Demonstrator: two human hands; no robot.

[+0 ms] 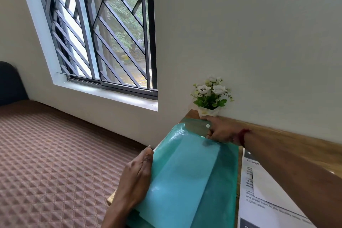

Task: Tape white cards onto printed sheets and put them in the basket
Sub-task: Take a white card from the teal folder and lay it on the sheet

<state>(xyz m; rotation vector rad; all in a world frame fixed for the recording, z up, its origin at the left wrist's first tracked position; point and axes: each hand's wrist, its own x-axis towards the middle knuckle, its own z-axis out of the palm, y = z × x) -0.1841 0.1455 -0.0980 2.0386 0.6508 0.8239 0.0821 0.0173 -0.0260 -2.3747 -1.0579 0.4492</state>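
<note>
A translucent green plastic folder (187, 176) with a snap button lies on the wooden table (288, 140) by the wall. My left hand (136, 177) grips its left edge. My right hand (219, 131) pinches the folder's flap at its far end, near the button. To the right lies a printed sheet (259, 205) with a white card (266, 185) on it, partly hidden under my right forearm. No basket is in view.
A small pot of white artificial flowers (211, 96) stands at the table's far corner against the wall, just behind my right hand. Left of the table is a bed with a brown quilted mattress (51, 153). A barred window (103, 29) is above it.
</note>
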